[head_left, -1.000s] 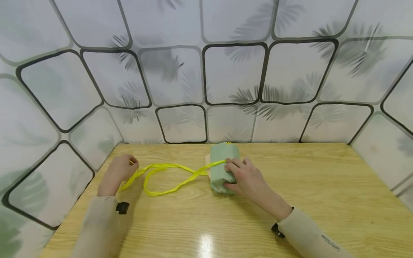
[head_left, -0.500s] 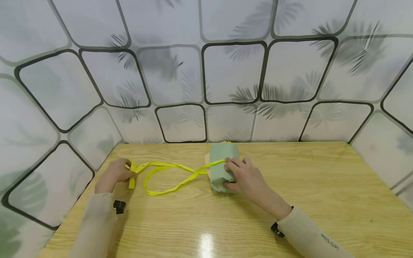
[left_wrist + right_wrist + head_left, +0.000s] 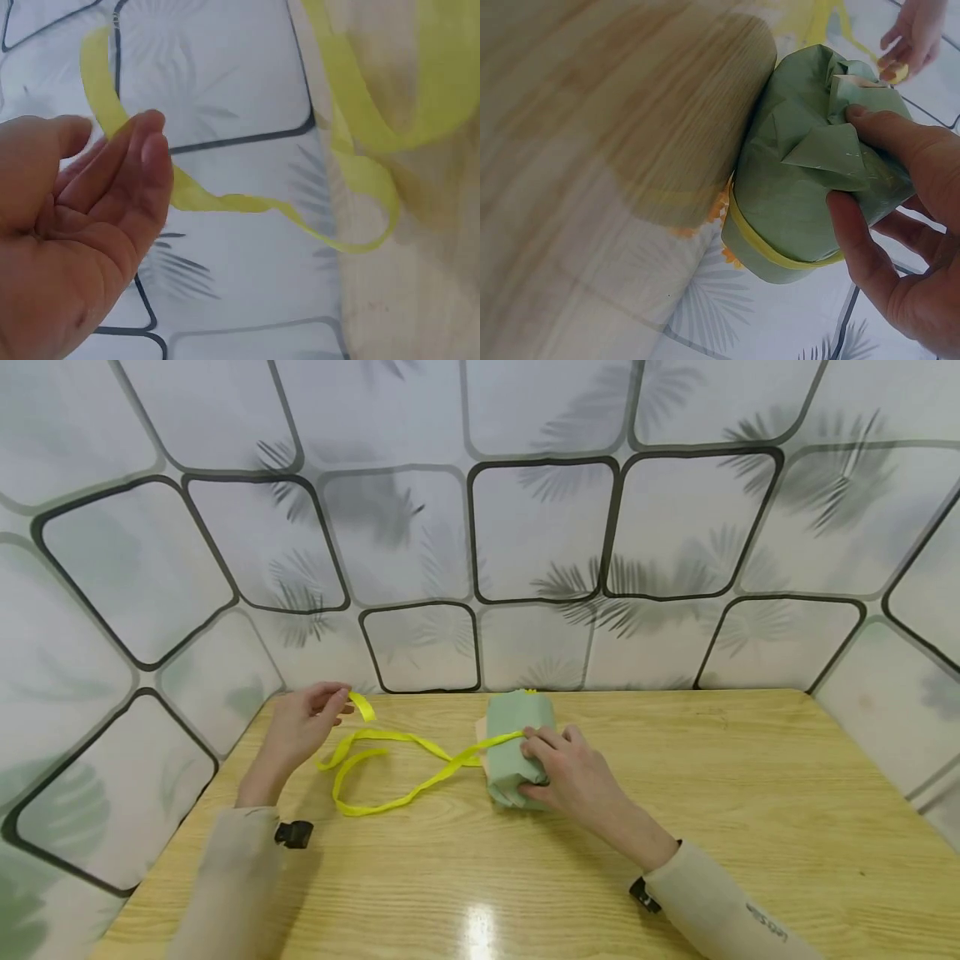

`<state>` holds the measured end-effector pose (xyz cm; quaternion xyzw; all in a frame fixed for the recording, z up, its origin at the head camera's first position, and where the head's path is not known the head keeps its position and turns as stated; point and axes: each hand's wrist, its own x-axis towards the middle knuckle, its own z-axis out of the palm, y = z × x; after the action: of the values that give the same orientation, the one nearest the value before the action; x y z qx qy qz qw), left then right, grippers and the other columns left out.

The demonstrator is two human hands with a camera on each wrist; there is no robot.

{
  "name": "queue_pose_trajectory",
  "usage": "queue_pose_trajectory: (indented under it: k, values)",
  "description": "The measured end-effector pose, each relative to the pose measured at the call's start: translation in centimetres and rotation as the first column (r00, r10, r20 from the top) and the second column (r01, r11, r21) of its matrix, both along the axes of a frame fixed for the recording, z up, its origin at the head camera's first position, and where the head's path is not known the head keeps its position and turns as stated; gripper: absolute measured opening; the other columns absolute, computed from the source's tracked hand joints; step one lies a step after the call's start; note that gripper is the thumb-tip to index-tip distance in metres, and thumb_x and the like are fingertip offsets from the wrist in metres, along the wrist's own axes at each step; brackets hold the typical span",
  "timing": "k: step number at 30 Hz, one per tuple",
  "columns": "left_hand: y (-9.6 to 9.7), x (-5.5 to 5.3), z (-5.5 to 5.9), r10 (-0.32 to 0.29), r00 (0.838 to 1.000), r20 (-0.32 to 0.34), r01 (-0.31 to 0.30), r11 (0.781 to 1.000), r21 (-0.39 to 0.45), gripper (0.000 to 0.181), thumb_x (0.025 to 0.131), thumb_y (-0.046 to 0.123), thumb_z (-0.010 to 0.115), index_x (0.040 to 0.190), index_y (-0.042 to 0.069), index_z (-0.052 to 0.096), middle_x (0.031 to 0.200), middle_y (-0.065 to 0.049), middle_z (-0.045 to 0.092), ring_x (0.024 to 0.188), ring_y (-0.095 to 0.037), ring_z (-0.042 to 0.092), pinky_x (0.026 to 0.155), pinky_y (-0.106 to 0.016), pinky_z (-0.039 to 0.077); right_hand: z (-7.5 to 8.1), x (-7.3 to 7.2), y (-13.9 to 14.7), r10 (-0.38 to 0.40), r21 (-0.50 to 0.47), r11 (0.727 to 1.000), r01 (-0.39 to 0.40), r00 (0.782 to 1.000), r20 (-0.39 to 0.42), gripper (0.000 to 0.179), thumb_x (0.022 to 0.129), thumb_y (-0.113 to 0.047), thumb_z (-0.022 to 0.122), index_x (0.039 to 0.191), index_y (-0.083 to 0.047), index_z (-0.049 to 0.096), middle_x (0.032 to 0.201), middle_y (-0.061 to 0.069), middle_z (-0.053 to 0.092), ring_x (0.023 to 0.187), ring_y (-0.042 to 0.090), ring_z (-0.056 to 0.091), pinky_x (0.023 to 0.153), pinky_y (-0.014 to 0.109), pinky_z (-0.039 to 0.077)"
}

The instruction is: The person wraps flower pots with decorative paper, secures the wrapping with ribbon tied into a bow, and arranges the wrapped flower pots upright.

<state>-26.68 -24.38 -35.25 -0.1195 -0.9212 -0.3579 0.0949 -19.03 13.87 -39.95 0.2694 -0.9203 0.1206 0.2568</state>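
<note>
**Left hand (image 3: 300, 727) lifts the end of a yellow ribbon (image 3: 453, 767); right hand (image 3: 573, 777) grips a green package (image 3: 510, 764)**

The left fingers are bent and hold the ribbon near its end, clear of the table (image 3: 750, 793); in the left wrist view the strip passes behind the fingertips and comes out on both sides. The right thumb and fingers are spread over the package and grasp its near end.

The ribbon is a flat, narrow strip, creased and twisted. It forms an open loop on the wood between the hands, crosses itself left of the package and runs over the package's top to the right fingers. The right wrist view shows a yellow band round the package near its far end.

The package stands on the table toward the back edge. Its matte green paper is rounded along the body, crumpled and folded into pointed flaps at the near end. A pale beige flap (image 3: 482, 735) juts from its left side. Orange, petal-shaped bits (image 3: 731, 256) show beside the far end.

Farther out, beige sleeves (image 3: 228, 868) cover both forearms, with a small black piece (image 3: 296, 834) under each wrist. The table is grained, glossy wood; behind it a pale wall (image 3: 547, 535) carries rounded dark outlines and feathery grey leaves.

Half a second ago the left hand was lower and farther left, the ribbon end hanging beside its fingers; now that end arcs out to the right. The right hand and package have stayed put.
</note>
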Motion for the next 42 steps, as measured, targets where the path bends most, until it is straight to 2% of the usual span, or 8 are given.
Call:
queue_pose_trajectory:
  k: [6,10,12,15,21,31,36,42]
  values:
    - [1.6,0.6,0.3,0.019,0.985,-0.174,-0.035,0.995,-0.091,0.02,0.101,0.019,0.067,0.11,0.004,0.075,0.108,-0.021,0.071,0.094,-0.037,0.067,0.081,-0.046,0.056,-0.1,0.0,-0.1,0.016,0.009,1.0,-0.016,1.0,-0.003,0.053,0.065,-0.036,0.097,0.102,-0.015,0.066,0.124,0.008,0.071,0.077,0.023,0.051,0.056,0.031,0.052]
    - [2.9,0.6,0.3,0.025,0.955,-0.294,-0.05,0.996,-0.077,0.015,0.095,0.014,0.074,0.101,0.001,0.079,0.101,-0.022,0.06,0.085,-0.036,0.058,0.073,-0.039,0.046,0.0,0.0,0.0,0.014,-0.004,1.0,-0.014,1.0,0.0,0.054,0.064,-0.035,0.098,0.102,-0.014,0.065,0.124,0.008,0.071,0.077,0.023,0.052,0.055,0.032,0.053]
    - [3.6,0.4,0.2,0.02,0.95,-0.312,-0.042,0.997,-0.065,0.014,0.095,0.015,0.075,0.1,0.002,0.079,0.099,-0.02,0.065,0.084,-0.033,0.061,0.073,-0.037,0.049,0.0,0.0,0.1,0.01,-0.007,1.0,-0.01,1.0,-0.002,0.054,0.064,-0.035,0.098,0.101,-0.014,0.065,0.124,0.008,0.071,0.077,0.023,0.052,0.055,0.032,0.053]
    - [4.6,0.4,0.1,-0.008,0.958,-0.285,-0.005,0.999,-0.046,0.015,0.096,0.018,0.073,0.102,0.005,0.079,0.094,-0.012,0.075,0.082,-0.026,0.069,0.074,-0.034,0.056,0.0,0.0,0.1,0.011,-0.005,1.0,-0.011,1.0,-0.008,0.054,0.064,-0.035,0.098,0.102,-0.014,0.065,0.124,0.008,0.071,0.077,0.023,0.052,0.055,0.031,0.053]
    - [7.4,0.8,-0.2,-0.056,0.989,-0.134,0.065,0.996,0.066,0.019,0.099,0.025,0.07,0.107,0.011,0.079,0.096,-0.007,0.078,0.085,-0.02,0.071,0.077,-0.034,0.058,0.0,0.0,0.1,0.01,-0.004,1.0,-0.01,1.0,-0.01,0.053,0.064,-0.035,0.098,0.102,-0.014,0.066,0.124,0.008,0.071,0.077,0.022,0.051,0.055,0.031,0.052]
    - [12.5,0.5,0.3,-0.149,0.986,-0.08,0.161,0.973,0.163,0.016,0.098,0.028,0.071,0.103,0.015,0.08,0.091,-0.002,0.078,0.081,-0.016,0.069,0.073,-0.033,0.057,-0.1,0.0,0.1,0.004,-0.002,1.0,-0.004,1.0,-0.013,0.054,0.063,-0.036,0.098,0.1,-0.015,0.065,0.123,0.006,0.072,0.076,0.021,0.049,0.055,0.03,0.051]
    - [15.4,0.0,1.0,-0.229,0.969,-0.092,0.243,0.951,0.19,0.017,0.099,0.029,0.07,0.104,0.016,0.079,0.094,-0.001,0.079,0.081,-0.015,0.068,0.068,-0.031,0.055,-0.1,0.0,0.2,0.003,-0.013,1.0,-0.003,1.0,-0.024,0.054,0.062,-0.036,0.099,0.099,-0.015,0.065,0.122,0.006,0.072,0.075,0.021,0.049,0.054,0.03,0.05]
    - [16.9,-0.3,0.5,-0.389,0.921,-0.015,0.388,0.914,0.117,0.029,0.1,0.036,0.067,0.119,0.016,0.076,0.105,0.002,0.078,0.088,-0.012,0.069,0.07,-0.028,0.057,-0.1,-0.1,0.2,0.011,-0.013,1.0,-0.012,0.999,-0.032,0.055,0.062,-0.035,0.099,0.099,-0.015,0.065,0.119,0.003,0.071,0.075,0.021,0.049,0.054,0.029,0.05]
